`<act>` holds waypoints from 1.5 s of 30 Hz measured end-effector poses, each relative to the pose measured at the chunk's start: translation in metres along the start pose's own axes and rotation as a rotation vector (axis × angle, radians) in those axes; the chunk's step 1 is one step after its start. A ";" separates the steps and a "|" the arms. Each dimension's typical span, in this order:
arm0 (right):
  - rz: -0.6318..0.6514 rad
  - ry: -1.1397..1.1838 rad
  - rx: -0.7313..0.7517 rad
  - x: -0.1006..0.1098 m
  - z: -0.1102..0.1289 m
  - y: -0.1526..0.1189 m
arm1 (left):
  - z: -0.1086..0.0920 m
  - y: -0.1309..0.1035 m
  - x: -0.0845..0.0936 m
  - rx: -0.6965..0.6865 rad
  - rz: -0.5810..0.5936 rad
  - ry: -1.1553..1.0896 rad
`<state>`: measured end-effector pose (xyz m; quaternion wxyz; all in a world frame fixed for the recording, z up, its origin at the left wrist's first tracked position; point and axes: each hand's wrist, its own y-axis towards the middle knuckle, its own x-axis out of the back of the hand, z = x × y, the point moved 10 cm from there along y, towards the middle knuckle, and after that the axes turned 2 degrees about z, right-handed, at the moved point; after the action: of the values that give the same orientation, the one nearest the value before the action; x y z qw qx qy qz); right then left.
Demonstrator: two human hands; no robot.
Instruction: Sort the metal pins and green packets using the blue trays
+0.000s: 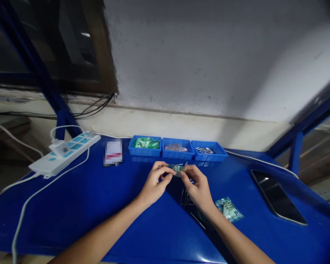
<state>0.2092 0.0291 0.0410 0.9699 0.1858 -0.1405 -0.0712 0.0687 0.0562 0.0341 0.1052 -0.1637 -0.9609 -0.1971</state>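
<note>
Between both hands, above the middle of the blue table, is a small greenish plastic packet (177,168) with something pale in it. My left hand (157,181) pinches its left end between thumb and fingers. At the other end, my right hand (196,185) grips it the same way. Several thin metal pieces (183,196) lie on the table beneath and beside my right hand, partly hidden by it. A single thin metal rod (198,220) lies nearer to me. Right of my right wrist rests another green-and-clear packet (229,209) with pale pieces inside.
Three blue bins stand along the back: one with green packets (146,143), one with clear packets (176,148), one with metal pieces (206,150). A white power strip (63,156) and its cable are at left, near a blurred card (113,152). A dark phone (279,198) lies right.
</note>
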 end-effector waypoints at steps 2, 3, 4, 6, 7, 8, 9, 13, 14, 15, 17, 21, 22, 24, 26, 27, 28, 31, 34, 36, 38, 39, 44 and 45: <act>0.013 -0.139 0.122 0.000 0.014 -0.002 | 0.006 0.001 0.000 0.082 0.045 -0.101; 0.026 -0.187 0.180 -0.001 0.020 -0.002 | 0.008 0.002 0.000 0.117 0.067 -0.149; 0.040 -0.228 0.236 -0.002 0.026 -0.003 | 0.011 0.004 -0.001 0.154 0.091 -0.199; 0.069 -0.302 0.328 -0.005 0.034 -0.005 | 0.020 0.008 -0.006 0.249 0.149 -0.299; 0.087 -0.333 0.358 -0.007 0.036 -0.004 | 0.026 0.009 -0.010 0.302 0.176 -0.349; 0.107 -0.354 0.378 -0.009 0.036 -0.004 | 0.031 0.009 -0.014 0.350 0.196 -0.393; 0.128 -0.363 0.392 -0.012 0.036 -0.003 | 0.036 0.009 -0.016 0.382 0.202 -0.424; 0.124 -0.336 0.323 -0.011 0.026 0.009 | 0.034 0.010 0.004 0.230 0.044 -0.289; 0.102 -0.311 0.266 -0.009 0.022 0.013 | 0.025 0.009 0.012 0.125 -0.004 -0.183; 0.092 -0.263 0.199 -0.008 0.018 0.017 | 0.014 0.006 0.018 0.011 -0.034 -0.069; 0.129 -0.114 0.056 -0.012 0.009 0.021 | -0.008 -0.002 0.023 -0.190 -0.060 0.148; 0.298 0.161 -0.140 -0.039 0.006 0.016 | -0.024 -0.011 0.025 -0.316 -0.089 0.418; 0.331 0.190 -0.172 -0.044 0.007 0.013 | -0.023 -0.010 0.024 -0.306 -0.093 0.455; 0.374 0.197 -0.222 -0.053 0.004 0.010 | -0.017 -0.007 0.023 -0.263 -0.082 0.481; 0.376 0.131 -0.221 -0.054 0.000 0.008 | -0.010 -0.003 0.021 -0.199 -0.044 0.435; 0.362 0.076 -0.176 -0.052 0.001 0.008 | -0.006 -0.001 0.019 -0.164 -0.009 0.383; 0.339 0.014 -0.104 -0.050 0.003 0.008 | -0.002 0.000 0.017 -0.125 0.031 0.313; 0.271 -0.152 0.133 -0.041 0.013 0.003 | 0.007 0.000 0.006 0.000 0.164 0.071; 0.222 -0.214 0.183 -0.033 0.009 -0.005 | 0.012 -0.005 -0.004 0.101 0.244 -0.085; 0.180 -0.218 0.181 -0.028 0.007 -0.006 | 0.018 -0.006 -0.006 0.164 0.230 -0.130; 0.143 -0.236 0.212 -0.024 0.010 -0.007 | 0.026 -0.008 -0.007 0.241 0.192 -0.182; 0.133 -0.252 0.231 -0.024 0.013 -0.007 | 0.030 -0.009 -0.009 0.280 0.187 -0.220; 0.152 -0.295 0.239 -0.027 0.018 -0.007 | 0.043 -0.012 -0.026 0.408 0.239 -0.498; 0.168 -0.282 0.220 -0.028 0.016 -0.007 | 0.044 -0.012 -0.025 0.409 0.234 -0.503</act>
<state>0.1766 0.0225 0.0459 0.9169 0.2665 -0.2970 0.0005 0.0817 0.0572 -0.0166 -0.0825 -0.2919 -0.9510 0.0594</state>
